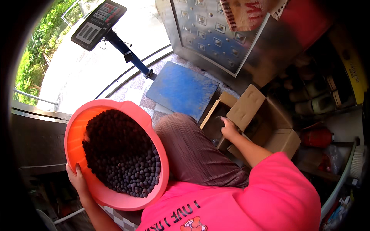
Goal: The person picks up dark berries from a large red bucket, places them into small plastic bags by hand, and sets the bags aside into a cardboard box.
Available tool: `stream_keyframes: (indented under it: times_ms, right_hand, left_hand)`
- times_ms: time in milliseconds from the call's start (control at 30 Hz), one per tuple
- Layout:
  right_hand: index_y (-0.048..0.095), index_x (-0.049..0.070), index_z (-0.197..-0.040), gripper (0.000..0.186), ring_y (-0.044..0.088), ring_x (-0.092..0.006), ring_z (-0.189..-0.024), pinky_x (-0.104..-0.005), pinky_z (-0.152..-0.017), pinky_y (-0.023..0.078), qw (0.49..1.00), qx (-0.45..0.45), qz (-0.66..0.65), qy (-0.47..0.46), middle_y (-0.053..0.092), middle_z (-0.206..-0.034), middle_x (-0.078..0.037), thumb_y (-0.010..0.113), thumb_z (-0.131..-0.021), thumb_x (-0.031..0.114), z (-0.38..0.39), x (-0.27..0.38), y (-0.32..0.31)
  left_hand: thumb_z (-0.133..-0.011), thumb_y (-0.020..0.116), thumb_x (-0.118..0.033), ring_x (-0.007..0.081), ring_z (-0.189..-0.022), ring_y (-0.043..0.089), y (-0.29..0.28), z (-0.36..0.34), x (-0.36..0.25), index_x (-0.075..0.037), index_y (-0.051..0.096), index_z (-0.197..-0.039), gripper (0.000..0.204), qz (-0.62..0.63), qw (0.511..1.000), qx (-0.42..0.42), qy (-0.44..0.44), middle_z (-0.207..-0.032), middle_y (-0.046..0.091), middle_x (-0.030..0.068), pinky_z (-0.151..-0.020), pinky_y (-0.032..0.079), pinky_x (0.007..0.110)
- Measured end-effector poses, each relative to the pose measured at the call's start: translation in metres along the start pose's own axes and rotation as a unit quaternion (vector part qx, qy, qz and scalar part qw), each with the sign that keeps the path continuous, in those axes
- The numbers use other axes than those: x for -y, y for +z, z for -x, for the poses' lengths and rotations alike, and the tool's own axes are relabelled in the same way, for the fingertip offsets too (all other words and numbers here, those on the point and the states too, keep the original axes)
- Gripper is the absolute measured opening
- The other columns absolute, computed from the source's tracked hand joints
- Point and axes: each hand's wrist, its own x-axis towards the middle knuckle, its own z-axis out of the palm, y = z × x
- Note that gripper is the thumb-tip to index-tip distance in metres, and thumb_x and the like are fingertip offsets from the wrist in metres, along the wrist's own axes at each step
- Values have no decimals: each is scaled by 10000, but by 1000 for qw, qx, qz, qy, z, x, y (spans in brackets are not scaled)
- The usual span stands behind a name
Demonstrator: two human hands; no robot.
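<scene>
Left hand is grasping the pink basin of dark berries; right hand is hovering at the cardboard box, grip impossible to tell.

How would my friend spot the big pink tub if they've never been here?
Start at the square blue scale plate. Look down and left in the picture, beside the knee: the left hand holds the pink tub. Unlike the brown cardboard box, it's rounded and holds dark berries.
</scene>
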Motion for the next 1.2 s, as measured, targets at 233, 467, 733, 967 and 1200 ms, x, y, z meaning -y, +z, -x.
stream_keyframes:
  times_ms: [233, 467, 733, 967, 1200]
  right_hand:
    - [522, 18, -1153, 470, 503, -365, -1076, -391, -922, 421, 985, 110, 82, -106, 514, -1173, -202, 486, -685, -12, 25, -2, -8]
    - [587, 33, -1075, 387, 562, -337, -990, -378, -850, 461, 951, 201, 27, -235, 594, -1036, -166, 521, -694, 8, 51, 18, -14]
    - [593, 47, -827, 65, 556, -100, -649, -235, -623, 467, 871, 118, -450, 157, 595, -729, -29, 574, -805, 104, 37, 59, -71]
    - [503, 97, -691, 170, 522, -135, -582, -294, -593, 487, 805, 93, -567, 150, 527, -652, -21, 539, -840, 172, 22, 98, -130]
    - [491, 107, -693, 189, 520, -161, -588, -365, -626, 493, 754, 184, -623, 93, 501, -633, 4, 518, -842, 220, 23, 170, -170]
  left_hand:
    - [-910, 505, -163, 223, -892, 550, -1, -3, 5, -2, 467, -1127, 273, -19, 1000, 1, 20, -993, 585, 134, -806, 425, 308]
    - [-902, 514, -165, 246, -901, 558, 2, -4, 2, -3, 466, -1125, 280, -29, 999, -5, 12, -998, 587, 148, -809, 428, 318]
    - [-891, 519, -147, 247, -915, 568, 2, -1, 5, -6, 474, -1139, 289, -30, 999, -20, 12, -1003, 594, 149, -814, 430, 329]
    - [-872, 518, -130, 314, -963, 558, 4, 4, -6, -43, 475, -1162, 306, -62, 997, -42, 19, -1038, 569, 169, -824, 426, 367]
    - [-823, 536, -51, 301, -1029, 502, -2, 20, -47, -47, 509, -1134, 311, -87, 983, -141, 85, -1069, 535, 136, -887, 394, 381]
